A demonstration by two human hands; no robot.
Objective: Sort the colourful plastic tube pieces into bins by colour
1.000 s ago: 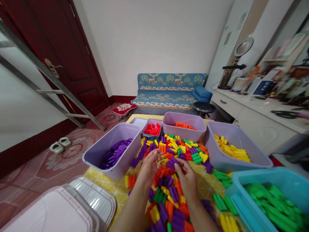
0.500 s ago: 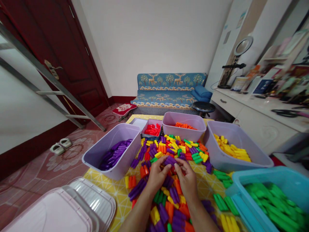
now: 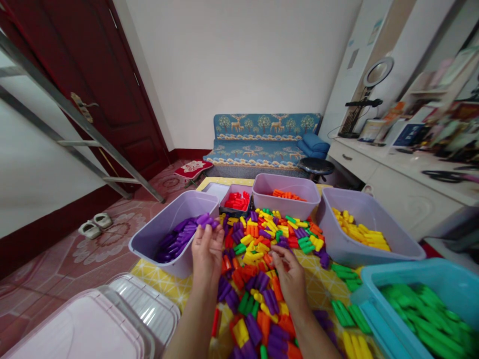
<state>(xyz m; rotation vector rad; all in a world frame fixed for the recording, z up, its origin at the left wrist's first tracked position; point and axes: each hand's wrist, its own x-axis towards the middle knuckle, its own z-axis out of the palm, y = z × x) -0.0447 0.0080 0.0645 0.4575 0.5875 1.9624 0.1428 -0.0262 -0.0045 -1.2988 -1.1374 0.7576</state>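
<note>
My left hand (image 3: pixel 207 249) is closed around purple plastic tube pieces (image 3: pixel 206 220) and holds them at the right rim of a lavender bin (image 3: pixel 187 264). More purple pieces (image 3: pixel 175 242) lie inside that bin. My right hand (image 3: pixel 290 274) is over the middle of the pile, fingers half curled and slightly apart. Its fingertips are beside an orange piece (image 3: pixel 268 260); whether they touch it I cannot tell. The mixed pile of purple, orange, yellow, green and red pieces (image 3: pixel 256 273) spreads over the yellow patterned tablecloth (image 3: pixel 318 279) below both hands.
A small box (image 3: pixel 234 212) holds red pieces. Lavender bins hold orange pieces (image 3: pixel 288 194) and yellow pieces (image 3: pixel 361 234). A turquoise bin (image 3: pixel 389 271) with green pieces stands at the right. Stacked lids (image 3: pixel 86 324) lie at the lower left. A sofa (image 3: pixel 262 144) stands behind the table.
My hands have parted. The left hand has carried purple pieces left to the lavender bin's rim; the right hand has let go of them and stays over the pile.
</note>
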